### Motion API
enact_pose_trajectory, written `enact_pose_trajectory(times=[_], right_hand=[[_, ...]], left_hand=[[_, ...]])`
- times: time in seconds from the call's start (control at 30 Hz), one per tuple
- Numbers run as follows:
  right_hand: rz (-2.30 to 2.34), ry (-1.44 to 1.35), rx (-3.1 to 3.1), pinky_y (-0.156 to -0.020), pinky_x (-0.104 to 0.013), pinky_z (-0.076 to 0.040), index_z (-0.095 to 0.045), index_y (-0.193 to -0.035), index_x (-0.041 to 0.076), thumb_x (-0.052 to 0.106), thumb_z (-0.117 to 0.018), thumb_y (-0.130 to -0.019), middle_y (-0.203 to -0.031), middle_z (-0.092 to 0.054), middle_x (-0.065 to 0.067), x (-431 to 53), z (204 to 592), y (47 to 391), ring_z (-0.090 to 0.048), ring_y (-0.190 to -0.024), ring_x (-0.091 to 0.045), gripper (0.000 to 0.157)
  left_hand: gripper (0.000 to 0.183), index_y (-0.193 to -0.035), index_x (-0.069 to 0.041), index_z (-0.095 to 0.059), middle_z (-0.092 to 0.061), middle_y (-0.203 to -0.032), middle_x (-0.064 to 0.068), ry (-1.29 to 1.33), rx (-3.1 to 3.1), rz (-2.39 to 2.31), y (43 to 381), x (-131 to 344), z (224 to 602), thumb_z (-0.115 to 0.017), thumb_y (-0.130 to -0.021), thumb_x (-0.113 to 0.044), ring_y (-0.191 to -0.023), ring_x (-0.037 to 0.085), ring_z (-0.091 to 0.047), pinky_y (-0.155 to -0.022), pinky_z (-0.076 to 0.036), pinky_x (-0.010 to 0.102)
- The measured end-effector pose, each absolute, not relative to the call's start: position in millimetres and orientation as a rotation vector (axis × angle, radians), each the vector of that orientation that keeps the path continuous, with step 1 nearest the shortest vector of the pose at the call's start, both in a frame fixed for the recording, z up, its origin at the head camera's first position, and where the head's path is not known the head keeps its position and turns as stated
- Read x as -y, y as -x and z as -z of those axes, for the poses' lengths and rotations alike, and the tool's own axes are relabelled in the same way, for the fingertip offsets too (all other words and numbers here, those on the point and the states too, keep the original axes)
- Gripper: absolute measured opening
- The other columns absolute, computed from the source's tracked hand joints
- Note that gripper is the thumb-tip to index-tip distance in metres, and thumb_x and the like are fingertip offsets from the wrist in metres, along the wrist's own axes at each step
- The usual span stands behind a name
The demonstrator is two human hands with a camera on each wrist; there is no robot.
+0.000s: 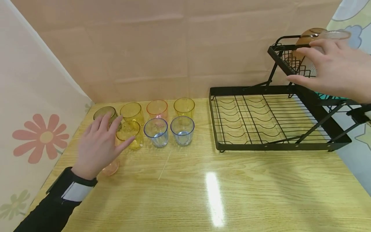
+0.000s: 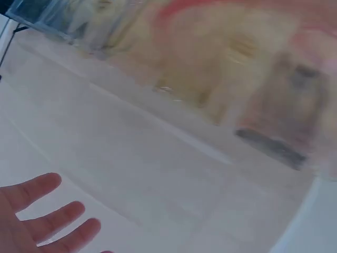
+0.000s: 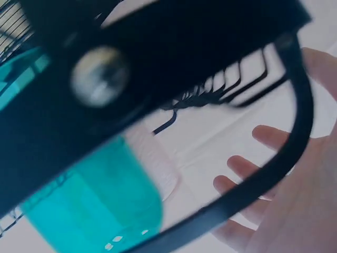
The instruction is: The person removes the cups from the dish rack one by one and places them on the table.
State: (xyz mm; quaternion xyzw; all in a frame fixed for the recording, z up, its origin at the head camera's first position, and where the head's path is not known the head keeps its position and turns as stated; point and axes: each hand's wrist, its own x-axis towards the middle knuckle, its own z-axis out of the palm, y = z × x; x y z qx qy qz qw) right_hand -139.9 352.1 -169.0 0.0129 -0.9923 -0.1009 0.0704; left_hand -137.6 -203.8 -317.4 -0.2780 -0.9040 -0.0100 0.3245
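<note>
My left hand (image 1: 97,146) hovers over the left end of a group of drinking glasses, fingers spread, holding nothing. Below it is a pink glass (image 1: 110,168), mostly covered; a yellow glass (image 1: 134,138) stands beside the fingertips. Behind the fingers is a dark olive glass (image 1: 102,111). At the right, my right hand (image 1: 339,69) is raised near the upper tier of a black dish rack (image 1: 240,147), its fingers apart and slightly bent. An amber vessel (image 1: 302,40) and a clear one (image 1: 336,34) sit up there, partly hidden by that hand. In the right wrist view, the fingers appear beyond a black rack bar (image 3: 210,216).
Two blue-rimmed glasses (image 1: 157,137) stand in the front row. Behind are another yellow glass (image 1: 136,111), a red-rimmed glass (image 1: 157,109) and a third yellow one (image 1: 184,108). A teal container (image 3: 105,195) is at the rack. Patterned cloth (image 1: 43,96) borders the table's left.
</note>
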Motion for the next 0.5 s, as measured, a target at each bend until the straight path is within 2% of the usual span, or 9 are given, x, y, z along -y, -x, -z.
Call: enact_pose_trajectory(times=[0.17,0.3,0.5], right_hand=[[0.236,0.050,2.941,-0.104,-0.071,-0.013,-0.017,-0.150,-0.005,0.070,-0.039,-0.092,-0.153,-0.005,-0.032,-366,169,139,-0.005,-0.138,-0.055,0.098],[0.134,0.103,2.879,-0.110,-0.065,-0.005,-0.019,-0.149,-0.006,0.068,-0.033,-0.094,-0.152,-0.005,-0.034,-377,171,138,-0.004,-0.139,-0.054,0.093],[-0.074,0.236,2.836,-0.107,-0.067,-0.006,-0.011,-0.149,-0.007,0.049,-0.035,-0.100,-0.152,0.000,-0.036,-390,175,135,0.000,-0.141,-0.050,0.079]], left_hand=[[0.092,-0.138,-0.003,-0.049,-0.040,-0.143,0.027,0.796,2.385,0.047,151,176,308,-0.020,-0.090,-0.076,-0.128,0.047,-0.039,-0.096,-0.038,0.062],[0.090,-0.143,-0.007,-0.046,-0.036,-0.147,0.024,0.845,2.344,0.082,159,152,303,-0.023,-0.090,-0.076,-0.133,0.045,-0.035,-0.097,-0.036,0.064],[0.086,-0.148,-0.011,-0.040,-0.033,-0.150,0.023,0.911,2.283,0.133,166,121,296,-0.052,-0.086,-0.069,-0.136,0.042,-0.031,-0.099,-0.033,0.065]])
